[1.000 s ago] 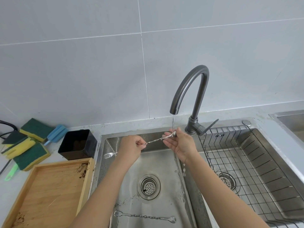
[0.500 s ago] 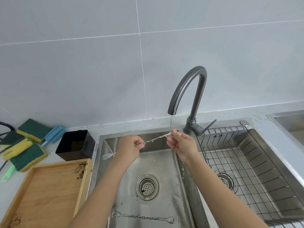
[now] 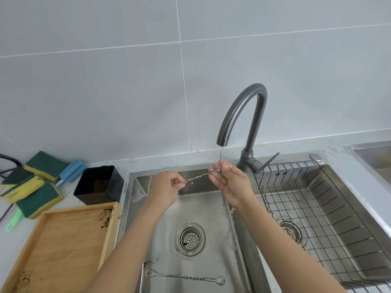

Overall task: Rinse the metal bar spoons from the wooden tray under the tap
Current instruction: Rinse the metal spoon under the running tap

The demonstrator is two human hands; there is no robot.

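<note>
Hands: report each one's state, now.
Left hand: closed on the bar spoon, mid-handle.
Right hand: pinching the same spoon's end under the tap stream.

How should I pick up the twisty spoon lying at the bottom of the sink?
Pinch the spoon in the sink from above, around the middle of its twisted stem. It lies flat on the left basin, and the twists probably give wet fingers better grip than the fork end or bowl.

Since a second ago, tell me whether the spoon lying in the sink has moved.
No. The loose spoon lies below the drain as before; only the camera shifted.
</note>
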